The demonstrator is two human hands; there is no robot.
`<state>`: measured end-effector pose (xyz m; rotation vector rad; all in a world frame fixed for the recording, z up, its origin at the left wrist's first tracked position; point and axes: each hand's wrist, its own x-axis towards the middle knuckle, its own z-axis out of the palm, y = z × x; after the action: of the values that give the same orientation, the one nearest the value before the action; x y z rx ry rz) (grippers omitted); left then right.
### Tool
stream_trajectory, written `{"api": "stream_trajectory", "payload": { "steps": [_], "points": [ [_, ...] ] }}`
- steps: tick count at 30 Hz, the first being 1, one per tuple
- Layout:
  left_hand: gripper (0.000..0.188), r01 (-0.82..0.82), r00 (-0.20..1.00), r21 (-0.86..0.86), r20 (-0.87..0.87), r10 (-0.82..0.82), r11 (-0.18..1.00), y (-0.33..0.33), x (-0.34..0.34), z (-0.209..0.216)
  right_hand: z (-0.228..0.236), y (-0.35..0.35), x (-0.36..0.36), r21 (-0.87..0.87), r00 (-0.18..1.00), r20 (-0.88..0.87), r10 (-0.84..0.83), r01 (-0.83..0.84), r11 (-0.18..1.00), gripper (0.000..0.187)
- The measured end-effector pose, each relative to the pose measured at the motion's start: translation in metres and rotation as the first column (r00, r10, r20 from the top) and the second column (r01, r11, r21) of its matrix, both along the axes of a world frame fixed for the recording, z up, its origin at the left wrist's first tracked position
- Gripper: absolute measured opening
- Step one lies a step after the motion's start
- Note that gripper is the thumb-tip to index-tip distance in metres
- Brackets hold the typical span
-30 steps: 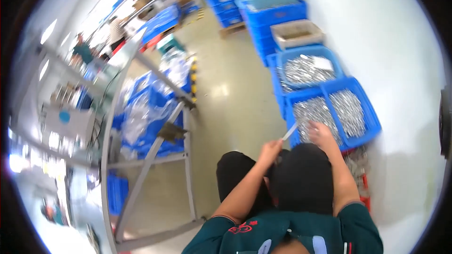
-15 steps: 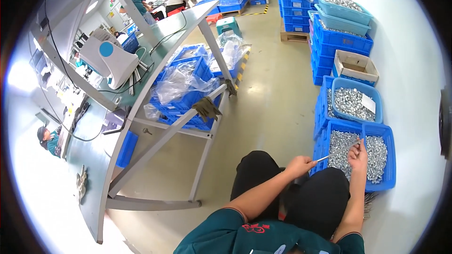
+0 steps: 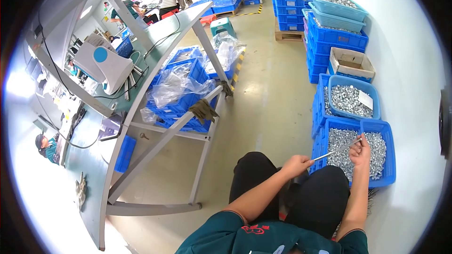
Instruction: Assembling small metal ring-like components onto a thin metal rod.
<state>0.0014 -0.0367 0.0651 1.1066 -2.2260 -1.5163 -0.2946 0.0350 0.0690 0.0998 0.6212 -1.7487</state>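
Observation:
A thin metal rod (image 3: 335, 152) slants between my two hands, its right end higher in the picture. My left hand (image 3: 297, 165) is closed on the rod's left end, close above my knees. At the other end, my right hand (image 3: 360, 153) pinches the rod with its fingers, over a blue crate (image 3: 389, 160) of small shiny metal parts. Through the gap between my hands the metal pieces (image 3: 343, 140) in the crate show. Whatever small piece may sit at the rod's right tip is too small to make out.
Beyond the crate stand a light-blue basket (image 3: 378, 99) of metal parts, an open carton (image 3: 372, 69) and stacked blue crates (image 3: 343, 41) along the wall. To my left is a green-topped workbench (image 3: 89, 160) with slanted legs, plastic-covered crates (image 3: 181, 96) behind it. Several people work farther off.
My view has shifted slightly. Both hands still hold the rod in nearly the same pose; the right fingers have changed position a little. A person far left at the back now bends forward.

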Motion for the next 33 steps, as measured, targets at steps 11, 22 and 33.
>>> {"api": "stream_trajectory", "payload": {
  "steps": [11, 22, 33],
  "points": [
    [0.033, -0.045, 0.992, -0.193, 0.105, 0.066, 0.980, 0.004, 0.016, 0.030, 0.017, 0.001, -0.001, 0.139, 0.976, -0.145, 0.163, -0.144, 0.980, 0.022],
    [0.036, -0.080, 0.996, -0.075, -0.041, 0.077, 0.994, 0.003, 0.008, 0.004, 0.038, -0.005, 0.022, -0.024, 0.984, -0.095, 0.152, -0.155, 0.988, 0.027],
    [0.041, -0.160, 0.984, 0.079, -0.070, 0.166, 0.984, -0.001, -0.011, -0.018, 0.006, -0.011, 0.051, 0.291, 0.898, -0.285, 0.335, -0.252, 0.923, 0.017]
  ]
}}
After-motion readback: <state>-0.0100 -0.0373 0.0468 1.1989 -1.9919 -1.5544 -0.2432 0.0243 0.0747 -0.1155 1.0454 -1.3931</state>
